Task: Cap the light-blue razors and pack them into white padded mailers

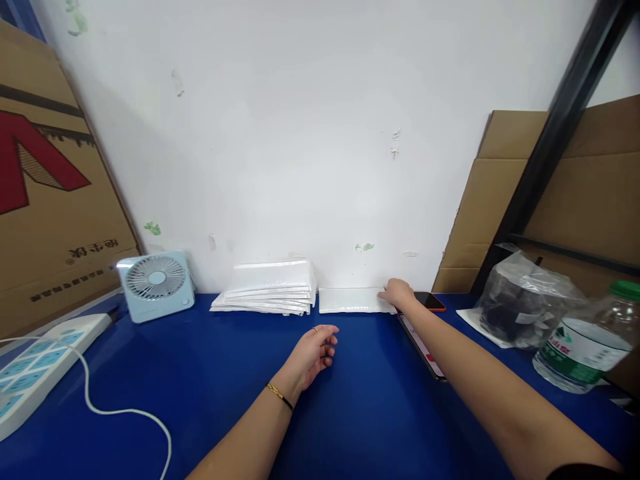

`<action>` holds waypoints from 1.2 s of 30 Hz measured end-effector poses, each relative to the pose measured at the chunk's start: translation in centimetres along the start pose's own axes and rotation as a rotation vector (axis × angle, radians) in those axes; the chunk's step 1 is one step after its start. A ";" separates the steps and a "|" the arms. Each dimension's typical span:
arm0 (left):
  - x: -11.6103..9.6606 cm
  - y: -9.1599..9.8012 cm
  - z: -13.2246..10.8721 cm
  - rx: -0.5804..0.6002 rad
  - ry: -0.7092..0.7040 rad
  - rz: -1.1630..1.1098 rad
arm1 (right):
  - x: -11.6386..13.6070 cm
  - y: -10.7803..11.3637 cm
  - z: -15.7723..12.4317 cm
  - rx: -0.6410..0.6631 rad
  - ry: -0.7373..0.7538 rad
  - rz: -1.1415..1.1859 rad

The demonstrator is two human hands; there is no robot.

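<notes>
My left hand (316, 353) hovers over the middle of the blue table, fingers loosely curled and a little apart, holding nothing. At the back of the table, my right hand (399, 294) has its fingers closed at the right end of a flat white plastic packet (353, 301), which lies against the wall. The fingertips are partly hidden, so how firm the grip is does not show. To the left of that packet is a stack of similar white packets (273, 287), fanned slightly at the left edges.
A light-blue fan (157, 287) and a white power strip (45, 363) with a cable sit on the left. Two phones, one black (429, 301) and one with a lit screen (420, 347), lie by my right forearm. A wrapped dark object (520, 300) and a water bottle (583, 347) stand right.
</notes>
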State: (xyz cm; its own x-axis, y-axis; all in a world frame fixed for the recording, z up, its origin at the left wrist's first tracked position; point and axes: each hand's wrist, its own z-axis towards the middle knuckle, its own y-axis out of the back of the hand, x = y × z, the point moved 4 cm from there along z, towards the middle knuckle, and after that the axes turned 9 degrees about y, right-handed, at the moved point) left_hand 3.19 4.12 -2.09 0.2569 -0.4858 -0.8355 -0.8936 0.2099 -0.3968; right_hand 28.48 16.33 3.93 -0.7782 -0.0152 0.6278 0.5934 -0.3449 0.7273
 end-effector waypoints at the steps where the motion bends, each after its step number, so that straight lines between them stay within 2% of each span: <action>1: 0.0 0.0 0.0 -0.007 0.001 -0.015 | 1.1 -0.5 0.1 -0.005 0.035 0.017; 5: -0.2 0.2 0.3 -0.061 0.007 -0.118 | 7.8 -4.3 0.5 0.077 0.175 0.169; 8: -0.7 0.8 0.3 -0.095 0.007 -0.243 | 12.6 -7.9 0.7 0.132 0.196 0.283; 10: -1.3 1.4 0.1 -0.112 -0.010 -0.340 | 14.8 -9.7 0.8 0.125 0.196 0.331; 12: -2.1 2.0 -0.2 -0.118 -0.045 -0.428 | 16.0 -10.5 0.9 0.092 0.211 0.365; 15: -3.4 2.6 -0.8 -0.112 -0.126 -0.521 | 17.0 -9.9 0.6 0.005 0.289 0.396; 18: -4.3 2.9 -1.2 -0.086 -0.198 -0.595 | 17.9 -7.9 -0.9 -0.081 0.413 0.407; 22: -4.9 2.8 -1.5 0.021 -0.287 -0.632 | 19.0 -4.7 -4.9 -0.175 0.648 0.421; 24: -5.1 2.6 -1.6 0.084 -0.355 -0.645 | 18.5 -3.0 -7.1 -0.243 0.670 0.481; 26: -5.3 2.2 -2.0 0.114 -0.437 -0.664 | 17.0 -1.5 -8.9 -0.328 0.590 0.618; 28: -5.6 1.6 -2.7 0.122 -0.545 -0.654 | 14.9 -0.9 -10.2 -0.327 0.431 0.870; 32: -6.4 -0.9 -4.8 0.160 -0.723 -0.520 | 11.2 -2.7 -12.7 -0.039 0.032 1.368; 34: -6.6 -2.3 -5.6 0.117 -0.760 -0.461 | 10.0 -4.1 -14.1 0.069 -0.158 1.526; 36: -6.7 -3.5 -6.1 0.019 -0.799 -0.409 | 9.3 -5.3 -15.3 0.106 -0.337 1.698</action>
State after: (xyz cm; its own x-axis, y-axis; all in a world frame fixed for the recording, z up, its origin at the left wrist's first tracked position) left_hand 2.32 1.52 7.21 0.7400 0.2084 -0.6395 -0.6712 0.1676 -0.7221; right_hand 14.98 3.65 1.65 0.7418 -0.0810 0.6657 0.6591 -0.0952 -0.7460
